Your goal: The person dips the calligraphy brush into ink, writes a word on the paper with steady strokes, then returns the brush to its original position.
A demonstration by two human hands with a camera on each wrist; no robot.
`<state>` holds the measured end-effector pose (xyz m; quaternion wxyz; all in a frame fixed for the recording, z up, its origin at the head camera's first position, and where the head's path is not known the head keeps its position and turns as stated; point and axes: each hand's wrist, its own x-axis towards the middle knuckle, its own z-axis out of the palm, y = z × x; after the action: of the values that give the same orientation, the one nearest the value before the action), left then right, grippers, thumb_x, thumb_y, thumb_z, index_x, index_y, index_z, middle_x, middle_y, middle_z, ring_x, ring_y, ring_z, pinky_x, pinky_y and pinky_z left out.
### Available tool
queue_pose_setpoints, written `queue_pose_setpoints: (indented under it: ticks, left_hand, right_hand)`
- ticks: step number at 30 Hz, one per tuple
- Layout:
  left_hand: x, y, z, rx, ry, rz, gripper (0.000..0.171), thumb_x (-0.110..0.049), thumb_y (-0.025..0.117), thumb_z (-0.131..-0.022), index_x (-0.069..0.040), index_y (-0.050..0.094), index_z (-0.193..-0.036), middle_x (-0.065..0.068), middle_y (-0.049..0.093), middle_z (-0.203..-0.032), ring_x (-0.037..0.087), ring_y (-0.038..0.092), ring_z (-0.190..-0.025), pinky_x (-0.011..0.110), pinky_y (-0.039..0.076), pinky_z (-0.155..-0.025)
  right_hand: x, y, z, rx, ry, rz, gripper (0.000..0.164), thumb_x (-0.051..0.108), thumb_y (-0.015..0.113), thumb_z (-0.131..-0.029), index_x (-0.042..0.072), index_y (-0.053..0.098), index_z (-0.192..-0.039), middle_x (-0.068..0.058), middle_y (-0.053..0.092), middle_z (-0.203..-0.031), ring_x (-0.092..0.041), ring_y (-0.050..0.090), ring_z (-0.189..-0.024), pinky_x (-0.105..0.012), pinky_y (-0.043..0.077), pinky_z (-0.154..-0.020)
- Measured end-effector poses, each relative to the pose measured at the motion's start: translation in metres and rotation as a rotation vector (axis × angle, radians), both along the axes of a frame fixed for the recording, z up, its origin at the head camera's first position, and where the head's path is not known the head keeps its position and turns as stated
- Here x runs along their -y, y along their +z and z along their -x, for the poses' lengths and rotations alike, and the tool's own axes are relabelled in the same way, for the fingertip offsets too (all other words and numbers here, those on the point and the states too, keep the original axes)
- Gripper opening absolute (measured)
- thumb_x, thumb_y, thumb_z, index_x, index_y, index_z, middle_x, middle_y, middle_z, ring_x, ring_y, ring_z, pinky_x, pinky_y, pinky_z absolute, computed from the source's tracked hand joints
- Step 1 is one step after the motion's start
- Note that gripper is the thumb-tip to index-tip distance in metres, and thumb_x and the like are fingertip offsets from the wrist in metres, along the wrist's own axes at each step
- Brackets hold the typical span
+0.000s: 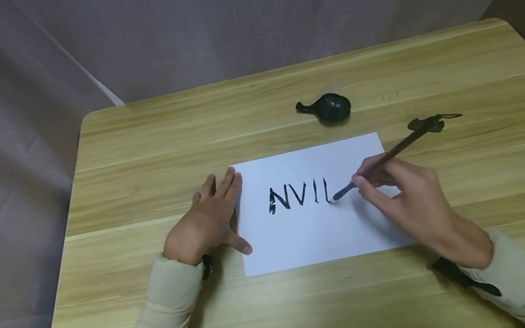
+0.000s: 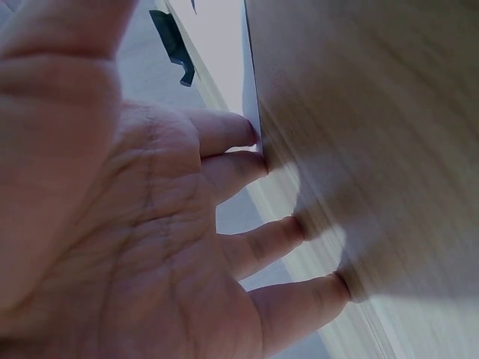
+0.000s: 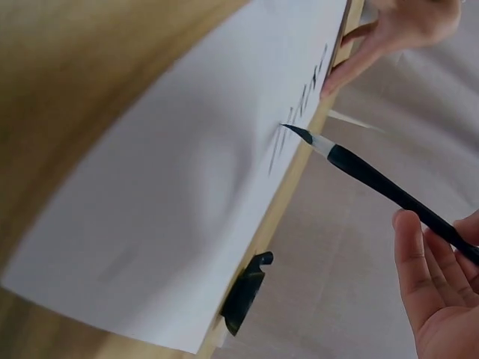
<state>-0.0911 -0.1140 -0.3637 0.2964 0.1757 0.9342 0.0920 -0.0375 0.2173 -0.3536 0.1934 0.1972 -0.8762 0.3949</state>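
Observation:
A sheet of white paper (image 1: 298,245) lies on the table with black strokes reading "NVII" (image 1: 299,195) across its middle. My right hand (image 1: 413,196) pinches the dark handle of a calligraphy brush (image 1: 392,154) between thumb and fingers. The brush slants down to the left, its inked tip at the foot of the last stroke; the black bristles (image 3: 298,133) show in the right wrist view. My left hand (image 1: 206,218) is spread at the paper's left edge, fingertips and thumb right at the edge. In the left wrist view, the left palm (image 2: 150,232) shows with separated fingers.
Behind the paper lies a glossy black gourd-shaped thing (image 1: 333,108) with a narrow neck pointing left. A small dark object (image 1: 437,126) overlaps the brush's upper end. The wooden table (image 1: 173,133) ends at a grey curtain (image 1: 216,19).

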Motion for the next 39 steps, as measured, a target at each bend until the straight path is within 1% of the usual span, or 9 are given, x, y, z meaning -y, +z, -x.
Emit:
queue_pose_setpoints:
  ticks: [2, 9, 15, 22, 26, 31, 32, 36, 39]
  left_hand:
    - [0.0, 0.001, 0.0, 0.0, -0.001, 0.001, 0.147, -0.046, 0.099, -0.067, -0.012, 0.001, -0.171, 0.005, -0.006, -0.178, 0.043, -0.007, -0.162, 0.063, 0.008, -0.128]
    - [-0.001, 0.001, 0.0, 0.013, 0.007, 0.0, 0.148, -0.046, 0.099, -0.067, -0.013, -0.001, -0.171, 0.004, -0.007, -0.178, 0.041, -0.009, -0.162, 0.063, 0.007, -0.129]
    - [-0.001, 0.001, 0.0, 0.016, 0.007, 0.0, 0.149, -0.046, 0.099, -0.067, -0.013, -0.002, -0.171, 0.004, -0.008, -0.178, 0.04, -0.01, -0.162, 0.063, 0.007, -0.129]
    - [-0.001, 0.001, 0.0, 0.021, 0.011, -0.003, 0.149, -0.045, 0.099, -0.067, -0.013, -0.002, -0.171, 0.003, -0.008, -0.178, 0.04, -0.01, -0.162, 0.063, 0.007, -0.129]
    - [-0.001, 0.001, 0.0, 0.018, 0.009, 0.007, 0.149, -0.045, 0.099, -0.067, -0.013, -0.002, -0.171, 0.004, -0.008, -0.178, 0.04, -0.01, -0.162, 0.062, 0.006, -0.129]
    - [-0.002, 0.0, 0.0, 0.021, 0.011, 0.017, 0.149, -0.045, 0.099, -0.066, -0.013, -0.002, -0.171, 0.004, -0.008, -0.178, 0.04, -0.01, -0.162, 0.062, 0.006, -0.129]
    - [-0.002, 0.0, 0.0, 0.021, 0.01, 0.018, 0.149, -0.046, 0.099, -0.066, -0.013, -0.002, -0.171, 0.004, -0.008, -0.178, 0.04, -0.009, -0.162, 0.062, 0.007, -0.129]
    - [-0.002, 0.0, 0.001, 0.019, 0.006, 0.02, 0.149, -0.046, 0.099, -0.067, -0.013, -0.001, -0.171, 0.004, -0.008, -0.178, 0.041, -0.009, -0.162, 0.062, 0.007, -0.129]
    - [-0.002, 0.0, 0.001, 0.022, 0.009, 0.017, 0.149, -0.045, 0.099, -0.066, -0.013, -0.002, -0.171, 0.004, -0.008, -0.178, 0.04, -0.01, -0.162, 0.062, 0.007, -0.129]
  right_hand:
    - [0.0, 0.002, 0.001, -0.018, -0.006, 0.015, 0.021, -0.013, 0.079, -0.085, -0.006, 0.072, -0.103, -0.011, 0.078, -0.096, -0.005, 0.073, -0.09, -0.008, 0.053, -0.087]
    - [-0.001, 0.003, 0.013, -0.05, -0.048, 0.047, 0.019, -0.012, 0.078, -0.087, -0.009, 0.071, -0.105, -0.015, 0.078, -0.097, 0.007, 0.069, -0.093, -0.008, 0.053, -0.086]
    - [-0.002, 0.0, 0.021, -0.072, -0.046, 0.072, 0.018, -0.012, 0.077, -0.088, -0.01, 0.07, -0.104, -0.017, 0.078, -0.096, 0.013, 0.066, -0.094, -0.008, 0.054, -0.085]
    - [-0.001, -0.002, 0.026, -0.063, -0.045, 0.089, 0.016, -0.012, 0.075, -0.09, -0.012, 0.069, -0.105, -0.02, 0.078, -0.097, 0.02, 0.062, -0.096, -0.008, 0.054, -0.085]
    - [-0.001, -0.003, 0.027, -0.057, -0.035, 0.095, 0.017, -0.013, 0.075, -0.09, -0.012, 0.069, -0.106, -0.021, 0.078, -0.097, 0.018, 0.063, -0.095, -0.009, 0.054, -0.085]
    - [-0.004, -0.005, 0.027, -0.045, -0.047, 0.065, 0.016, -0.012, 0.075, -0.09, -0.012, 0.069, -0.105, -0.02, 0.078, -0.097, 0.01, 0.067, -0.094, -0.008, 0.054, -0.086]
    - [-0.005, -0.005, 0.027, -0.042, -0.055, 0.058, 0.016, -0.011, 0.075, -0.09, -0.012, 0.069, -0.105, -0.02, 0.077, -0.097, 0.006, 0.069, -0.093, -0.008, 0.053, -0.086]
    - [-0.01, -0.005, 0.026, -0.03, -0.079, 0.044, 0.014, -0.011, 0.075, -0.091, -0.012, 0.069, -0.104, -0.021, 0.077, -0.098, 0.013, 0.065, -0.096, -0.007, 0.052, -0.086]
    - [-0.014, -0.005, 0.024, -0.033, -0.078, 0.049, 0.015, -0.013, 0.075, -0.089, -0.013, 0.069, -0.103, -0.022, 0.076, -0.098, 0.018, 0.061, -0.098, -0.007, 0.052, -0.087]
